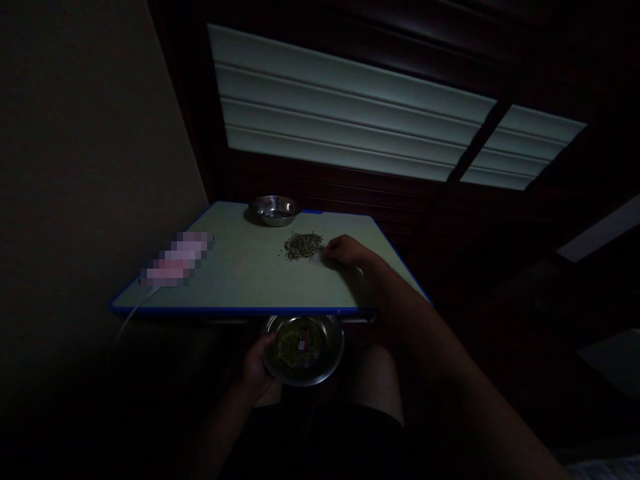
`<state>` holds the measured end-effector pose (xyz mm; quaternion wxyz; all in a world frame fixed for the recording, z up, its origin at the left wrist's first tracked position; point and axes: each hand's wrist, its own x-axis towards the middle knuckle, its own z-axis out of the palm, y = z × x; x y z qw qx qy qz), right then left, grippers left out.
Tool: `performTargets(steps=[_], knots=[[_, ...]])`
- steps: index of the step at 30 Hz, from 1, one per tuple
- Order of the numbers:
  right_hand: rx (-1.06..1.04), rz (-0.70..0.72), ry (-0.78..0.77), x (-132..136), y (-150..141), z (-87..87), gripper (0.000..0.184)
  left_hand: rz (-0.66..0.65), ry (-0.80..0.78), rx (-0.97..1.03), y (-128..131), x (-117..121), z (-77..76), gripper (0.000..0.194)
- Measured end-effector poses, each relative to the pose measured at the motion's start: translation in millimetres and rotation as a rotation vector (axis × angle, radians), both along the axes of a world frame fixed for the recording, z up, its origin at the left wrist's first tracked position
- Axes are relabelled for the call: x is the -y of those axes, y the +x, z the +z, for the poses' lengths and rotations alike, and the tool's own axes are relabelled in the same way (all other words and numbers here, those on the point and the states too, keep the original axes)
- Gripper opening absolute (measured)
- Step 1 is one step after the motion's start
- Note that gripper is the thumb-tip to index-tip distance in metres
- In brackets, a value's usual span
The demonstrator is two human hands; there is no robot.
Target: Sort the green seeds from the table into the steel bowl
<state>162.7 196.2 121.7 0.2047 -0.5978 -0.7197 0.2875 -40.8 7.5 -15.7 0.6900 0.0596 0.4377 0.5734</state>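
Note:
My left hand [260, 368] grips the rim of a shiny metal bowl [337, 363] just below the table's near edge, over my lap. Inside it are greenish contents [287, 350], with a small black, red and white label among them. On the tabletop my right hand [345, 250] is closed, fingertips down at the right side of a loose pile of small dark green grains [303, 245], like beans. A faint whitish, see-through patch [316, 259] shows beside those fingertips. What the fingers pinch, if anything, is too small to tell.
A second metal bowl [276, 212] stands at the back of the pale, blue-edged table [280, 290]. On the left lies a blurred pink device [177, 260] with a white cable [131, 312]. Dark slatted doors [340, 100] rise behind, a wall [90, 133] at left. The room is dim.

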Motion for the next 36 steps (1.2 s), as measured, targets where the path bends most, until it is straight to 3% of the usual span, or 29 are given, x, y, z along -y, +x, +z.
performTargets(steps=[9, 12, 15, 19, 23, 36], knots=[[-0.121, -0.05, -0.029, 22, -12, -1.6, 0.013, 0.002, -0.004, 0.005, -1, 1, 5.2, 0.011], [-0.301, -0.125, -0.148, 30, -1, 1.3, 0.011, -0.008, -0.011, 0.019, -1, 1, 3.9, 0.011], [-0.368, -0.162, -0.174, 37, 18, 3.5, 0.011, -0.008, -0.002, 0.042, -2, 0, 1.4, 0.012], [-0.168, -0.212, -0.175, 43, 33, 1.7, 0.016, -0.022, 0.009, 0.042, -1, -1, -2.8, 0.013], [-0.02, -0.207, -0.186, 45, 26, -2.0, 0.021, -0.017, 0.005, 0.039, -2, -1, -5.0, 0.014], [0.051, -0.093, -0.184, 48, -17, 4.5, 0.023, -0.006, 0.017, 0.044, 2, 1, 4.3, 0.017]])
